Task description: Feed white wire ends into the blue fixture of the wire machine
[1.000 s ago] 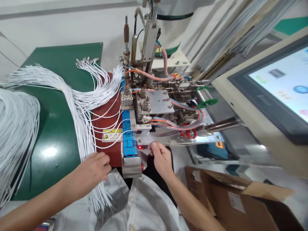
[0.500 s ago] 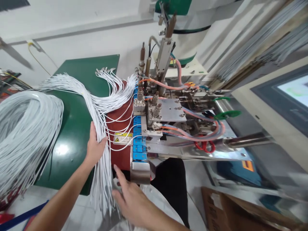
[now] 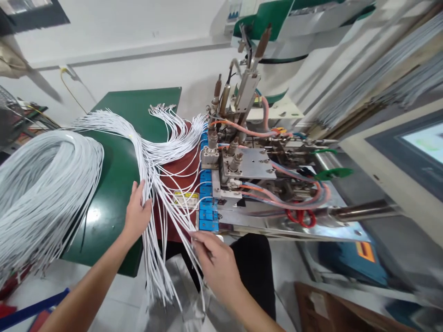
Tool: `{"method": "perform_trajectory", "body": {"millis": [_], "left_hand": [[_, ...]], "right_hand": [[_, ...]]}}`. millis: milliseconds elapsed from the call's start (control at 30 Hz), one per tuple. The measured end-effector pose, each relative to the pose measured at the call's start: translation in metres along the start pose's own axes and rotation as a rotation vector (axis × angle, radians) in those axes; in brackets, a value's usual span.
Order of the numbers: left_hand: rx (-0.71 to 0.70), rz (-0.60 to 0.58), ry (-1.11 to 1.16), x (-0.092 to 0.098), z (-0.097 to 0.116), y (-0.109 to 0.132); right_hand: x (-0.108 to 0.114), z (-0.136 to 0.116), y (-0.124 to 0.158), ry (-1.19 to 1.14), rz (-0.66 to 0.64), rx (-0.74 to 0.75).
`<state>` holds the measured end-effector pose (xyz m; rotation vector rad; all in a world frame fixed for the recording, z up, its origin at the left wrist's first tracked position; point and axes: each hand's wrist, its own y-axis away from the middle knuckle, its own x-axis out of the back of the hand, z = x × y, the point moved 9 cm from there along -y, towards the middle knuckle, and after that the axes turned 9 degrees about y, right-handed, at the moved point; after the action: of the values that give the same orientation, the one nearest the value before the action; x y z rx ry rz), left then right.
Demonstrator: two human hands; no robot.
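Note:
A thick bundle of white cables (image 3: 148,161) hangs over the table's front edge. My left hand (image 3: 136,214) lies against its left side, fingers stretched out and thumb apart over the strands. Some strands are drawn rightward from the bundle, and my right hand (image 3: 219,263) is closed on them in a pinch; its fingertips partly hide how many. Single white wires run from the bundle to a row of blue clamps (image 3: 208,214) on the machine. Farther back, more cables end in small metal tips (image 3: 161,108).
A looped coil of white cables (image 3: 51,161) lies on the green table (image 3: 114,226) at left. The machine (image 3: 249,161), with orange and blue hoses, stands right of the clamps. A wire spool (image 3: 327,162), red-handled scissors (image 3: 301,217), a screen (image 3: 424,138) and a cardboard box (image 3: 321,306) are farther right.
My right hand has closed on several strands and pulled them rightward out of the bundle. My left hand stays against the bundle. The whole view has shifted slightly.

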<state>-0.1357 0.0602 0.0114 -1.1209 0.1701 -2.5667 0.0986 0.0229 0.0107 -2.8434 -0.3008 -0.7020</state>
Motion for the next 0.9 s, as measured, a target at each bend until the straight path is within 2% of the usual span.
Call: {"method": "perform_trajectory", "body": {"millis": [67,133,200,267,367,433,533,600,667,733,800,900], "left_hand": [[-0.072,0.031,-0.097,0.000,0.018,0.008],[-0.250,0.007,-0.183,-0.005,0.047,0.019],[-0.493,-0.162,-0.211,-0.022,0.075,0.036],[-0.700,-0.406,-0.204,-0.041,0.093,0.056],[-0.843,-0.695,-0.187,-0.058,0.100,0.071],[-0.870,-0.772,-0.176,-0.063,0.101,0.067],[-0.890,-0.806,-0.185,-0.069,0.108,0.053],[-0.918,-0.879,-0.179,-0.075,0.114,0.047],[-0.934,-0.977,-0.116,-0.077,0.124,0.045],[-0.900,-1.025,-0.013,-0.073,0.134,0.041],[-0.828,-1.000,0.064,-0.066,0.142,0.034],[-0.693,-0.866,0.100,-0.055,0.142,0.023]], "right_hand": [[0.000,0.000,0.002,0.024,-0.040,0.022],[0.004,-0.001,0.005,0.037,-0.028,0.042],[0.016,-0.002,0.005,0.035,0.040,0.051],[0.029,-0.003,0.005,0.018,0.101,0.059],[0.040,-0.003,0.004,-0.017,0.100,0.065],[0.044,-0.003,0.004,-0.031,0.095,0.067],[0.048,0.001,0.004,-0.034,0.103,0.045],[0.050,0.006,0.004,-0.033,0.101,0.016],[0.052,0.013,0.005,-0.039,0.096,-0.020],[0.055,0.024,0.006,-0.063,0.100,-0.076],[0.058,0.039,0.009,-0.119,0.115,-0.162],[0.062,0.057,0.012,-0.241,0.129,-0.265]]}}
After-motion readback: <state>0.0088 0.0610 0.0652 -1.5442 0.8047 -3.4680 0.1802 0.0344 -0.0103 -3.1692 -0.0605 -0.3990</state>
